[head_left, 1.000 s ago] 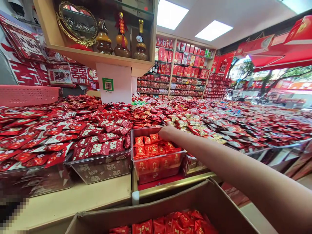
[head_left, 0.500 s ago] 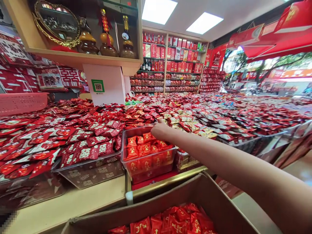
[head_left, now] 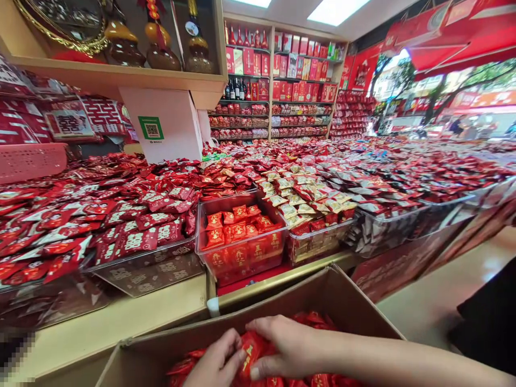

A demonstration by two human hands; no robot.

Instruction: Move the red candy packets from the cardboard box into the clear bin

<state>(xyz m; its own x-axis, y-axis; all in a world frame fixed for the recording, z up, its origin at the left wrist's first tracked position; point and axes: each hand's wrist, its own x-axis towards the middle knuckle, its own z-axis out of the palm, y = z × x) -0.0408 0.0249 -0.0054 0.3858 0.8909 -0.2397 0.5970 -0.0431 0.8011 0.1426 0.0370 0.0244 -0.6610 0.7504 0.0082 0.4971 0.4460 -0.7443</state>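
Observation:
Both of my hands are inside an open cardboard box (head_left: pixel 355 301) at the bottom, among red wrapped packets (head_left: pixel 314 321). My right hand (head_left: pixel 278 344) curls its thumb and fingers around a red packet (head_left: pixel 250 349) with gold print. Close on its left, my left hand (head_left: pixel 221 357) has bent fingers touching the same packet's side; its lower part is cut off by the frame. Just beyond the box stands a clear bin (head_left: pixel 242 258), partly filled with upright red packets (head_left: pixel 238 231).
Heaped bins of maroon packets (head_left: pixel 141 236) lie left, gold and red packets (head_left: pixel 306 193) right. A display cabinet (head_left: pixel 121 80) overhangs the upper left. A dark shape (head_left: pixel 487 312) is at the right edge.
My right hand has come back from the clear bin down into the cardboard box. My left hand has come into view there. The view has tilted down slightly.

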